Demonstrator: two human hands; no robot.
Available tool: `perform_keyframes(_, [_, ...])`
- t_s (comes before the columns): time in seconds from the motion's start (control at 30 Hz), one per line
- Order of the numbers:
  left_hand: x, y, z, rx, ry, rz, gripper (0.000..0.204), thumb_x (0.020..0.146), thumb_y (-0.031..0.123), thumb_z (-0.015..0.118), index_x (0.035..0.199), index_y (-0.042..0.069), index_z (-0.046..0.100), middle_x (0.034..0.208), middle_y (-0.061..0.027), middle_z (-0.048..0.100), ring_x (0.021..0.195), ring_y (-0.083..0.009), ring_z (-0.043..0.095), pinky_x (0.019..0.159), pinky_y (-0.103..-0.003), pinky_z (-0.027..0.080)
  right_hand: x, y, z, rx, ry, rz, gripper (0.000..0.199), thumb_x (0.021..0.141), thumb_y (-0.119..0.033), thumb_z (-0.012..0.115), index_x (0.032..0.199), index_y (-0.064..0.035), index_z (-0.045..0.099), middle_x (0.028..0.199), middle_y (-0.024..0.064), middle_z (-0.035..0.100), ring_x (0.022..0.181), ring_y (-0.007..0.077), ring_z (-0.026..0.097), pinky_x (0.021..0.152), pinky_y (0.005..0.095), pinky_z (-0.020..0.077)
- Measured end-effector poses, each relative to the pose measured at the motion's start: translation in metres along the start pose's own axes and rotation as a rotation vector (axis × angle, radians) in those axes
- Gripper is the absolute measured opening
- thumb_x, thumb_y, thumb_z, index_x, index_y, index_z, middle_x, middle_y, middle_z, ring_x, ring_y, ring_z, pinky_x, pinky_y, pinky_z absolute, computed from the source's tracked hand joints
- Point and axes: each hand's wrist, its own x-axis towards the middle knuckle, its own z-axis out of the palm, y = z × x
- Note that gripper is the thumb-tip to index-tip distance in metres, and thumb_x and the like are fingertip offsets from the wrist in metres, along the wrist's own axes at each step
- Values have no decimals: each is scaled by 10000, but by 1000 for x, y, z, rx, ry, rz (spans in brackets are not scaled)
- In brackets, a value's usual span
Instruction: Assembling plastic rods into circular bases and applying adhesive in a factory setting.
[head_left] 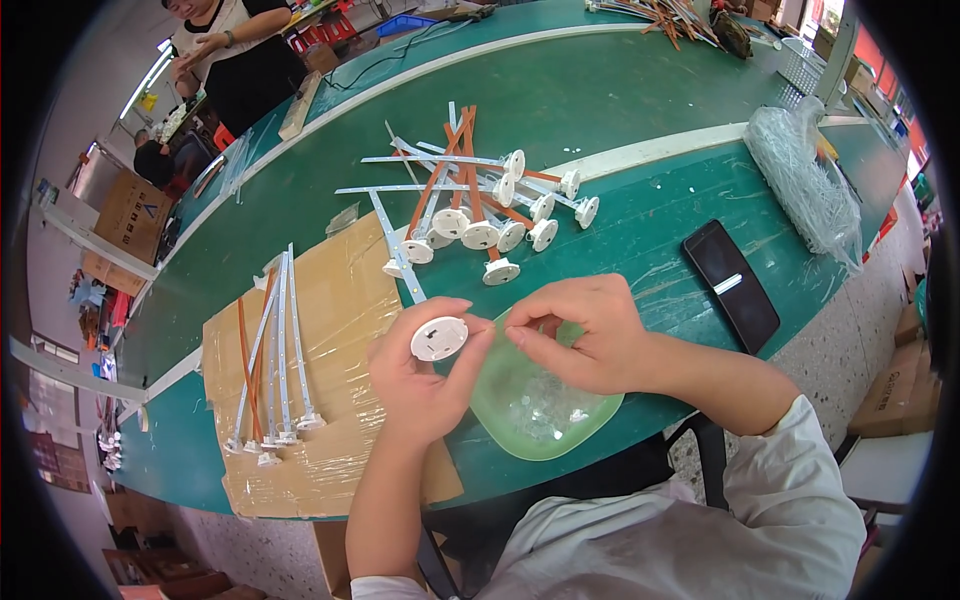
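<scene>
My left hand grips a white round cap that ends a long white strip running away across the table. My right hand hovers over a pale green dish of small clear pieces, fingertips pinched together close to the cap; whether a piece sits between them is too small to see. A pile of white and orange strips with round caps lies beyond my hands. A neater row of similar strips rests on taped cardboard to my left.
A black phone lies to the right on the green table. A clear bag of white parts sits beyond it. Another person stands at the far left end. Cardboard boxes stand beside the table.
</scene>
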Motion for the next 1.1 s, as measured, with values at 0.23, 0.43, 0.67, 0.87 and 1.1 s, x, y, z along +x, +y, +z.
perform_keyframes(0.23, [1,6,10,-26,-113,61,496,943,20,518,1414,-63,385,1241,-246,621,1073,-299,673,895,-348,517,-1,2,0,-133,128,-127,71,783,8,714,848,-12,695,755,79,702,617,165,689,554,252,539])
perform_keyframes(0.43, [1,7,13,35,-223,96,538,964,5,434,1475,-84,291,1337,-275,558,1167,-363,628,941,-371,500,0,1,0,-214,205,-283,111,753,27,722,847,-26,695,765,71,704,623,195,692,561,264,543])
perform_keyframes(0.67, [-2,6,12,-112,-188,-5,515,948,-20,469,1452,-64,369,1285,-280,596,1157,-296,632,946,-356,498,-1,3,3,-179,189,-260,102,764,25,721,849,-16,683,795,85,708,648,209,694,571,271,544])
perform_keyframes(0.87, [-4,4,14,-129,-169,-3,504,945,-28,476,1441,-67,390,1288,-285,593,1147,-276,635,943,-342,498,-4,3,3,-130,155,-229,109,799,26,699,900,-8,675,806,85,703,653,202,692,576,275,542])
perform_keyframes(1.1, [-4,3,13,-160,-172,-8,494,950,-26,482,1436,-68,400,1294,-286,585,1134,-290,641,931,-349,508,-5,1,4,-93,119,-201,103,829,19,679,928,-5,671,792,93,695,653,191,691,577,273,539])
